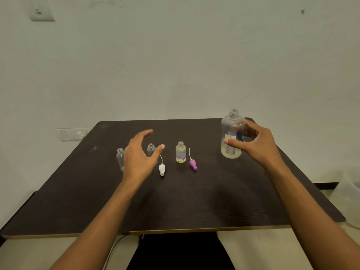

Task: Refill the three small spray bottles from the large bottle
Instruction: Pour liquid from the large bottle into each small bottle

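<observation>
1. dark brown table (194, 201): it carries all the task items and stands against a pale wall (175, 65).
2. large bottle (232, 129): clear plastic, upright at the far right of the table, neck uncapped, with a little pale liquid in the bottom.
3. right hand (257, 145): the thumb lies across the front of the large bottle's label and the fingers curve round its back. whether the hand actually clamps the bottle cannot be told.
4. left hand (139, 154): fingers spread and gently curved, holding nothing, raised in front of the clear small bottles.
5. left small bottle (120, 158): clear, upright, uncapped, partly hidden by the left hand.
6. middle small bottle (151, 150): clear, upright, uncapped, seen between the left thumb and fingers.
7. yellow small bottle (180, 152): upright, uncapped, near the table centre, well apart from the large bottle.
8. white spray cap (162, 169): lying on the table with its dip tube pointing toward the middle small bottle.
9. purple spray cap (193, 164): lying just beside the yellow small bottle, on its right.
</observation>
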Demonstrator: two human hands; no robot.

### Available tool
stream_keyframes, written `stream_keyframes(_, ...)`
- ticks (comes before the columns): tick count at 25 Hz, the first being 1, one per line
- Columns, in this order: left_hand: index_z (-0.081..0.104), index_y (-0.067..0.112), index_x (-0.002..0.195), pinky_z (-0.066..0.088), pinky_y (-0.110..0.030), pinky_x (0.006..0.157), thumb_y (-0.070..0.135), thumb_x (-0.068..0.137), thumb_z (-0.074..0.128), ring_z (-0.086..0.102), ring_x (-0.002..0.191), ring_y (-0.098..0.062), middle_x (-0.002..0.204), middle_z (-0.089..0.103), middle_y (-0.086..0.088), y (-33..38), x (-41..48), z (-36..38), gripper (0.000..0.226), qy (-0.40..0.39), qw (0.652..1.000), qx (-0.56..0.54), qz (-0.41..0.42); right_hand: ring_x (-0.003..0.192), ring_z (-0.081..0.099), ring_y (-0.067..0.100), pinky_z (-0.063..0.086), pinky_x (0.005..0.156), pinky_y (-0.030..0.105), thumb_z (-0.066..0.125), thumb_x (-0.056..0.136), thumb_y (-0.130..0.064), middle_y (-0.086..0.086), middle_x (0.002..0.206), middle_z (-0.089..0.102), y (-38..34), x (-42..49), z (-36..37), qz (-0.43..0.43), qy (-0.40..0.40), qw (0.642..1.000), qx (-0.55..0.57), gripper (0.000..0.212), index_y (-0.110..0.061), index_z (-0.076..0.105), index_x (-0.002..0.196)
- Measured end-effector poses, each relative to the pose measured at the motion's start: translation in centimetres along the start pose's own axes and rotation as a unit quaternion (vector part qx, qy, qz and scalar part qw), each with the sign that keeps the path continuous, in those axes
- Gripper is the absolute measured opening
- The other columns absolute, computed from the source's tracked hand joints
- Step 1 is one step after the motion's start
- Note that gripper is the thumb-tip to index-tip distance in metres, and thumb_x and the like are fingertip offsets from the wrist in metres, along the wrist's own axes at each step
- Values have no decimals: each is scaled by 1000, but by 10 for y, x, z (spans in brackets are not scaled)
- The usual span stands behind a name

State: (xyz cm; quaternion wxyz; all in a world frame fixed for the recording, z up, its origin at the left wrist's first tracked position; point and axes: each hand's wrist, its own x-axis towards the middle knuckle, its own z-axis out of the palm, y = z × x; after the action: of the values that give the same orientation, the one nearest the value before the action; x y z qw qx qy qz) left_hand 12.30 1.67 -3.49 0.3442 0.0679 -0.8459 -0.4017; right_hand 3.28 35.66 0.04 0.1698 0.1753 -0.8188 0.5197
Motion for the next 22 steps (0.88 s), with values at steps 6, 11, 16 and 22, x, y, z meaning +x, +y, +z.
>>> stream_keyframes(6,57,25,145,49,-39,112,40,85,86,56,134,-13,145,60,5,-18,-7,-12,69,-2,999,24,-47,97,62,-21,43,77,4,90,66,-50,-39,110,64,-9,-4,5,-4,-16,1000,8,78,-38,65,138)
stream_keyframes(11,52,12,150,47,-36,112,35,85,88,57,137,-21,148,60,-6,-37,9,13,78,-63,992,63,-92,99,60,-27,44,70,-5,93,69,-45,-37,112,65,-10,-6,4,-6,-17,1000,7,75,-35,66,139)
stream_keyframes(16,61,9,141,49,-26,99,33,84,88,67,124,-20,133,72,-7,-54,19,31,68,-65,986,81,-129,98,56,-31,41,70,-7,90,67,-49,-47,105,63,-3,-6,4,-3,-18,1000,2,77,-40,63,139)
stream_keyframes(22,70,9,129,57,-34,100,30,86,87,73,113,-21,118,78,-6,-61,24,38,50,-53,987,78,-134,102,61,-23,44,73,-2,92,70,-44,-44,110,64,4,-8,5,5,-23,1000,-4,77,-38,63,142)
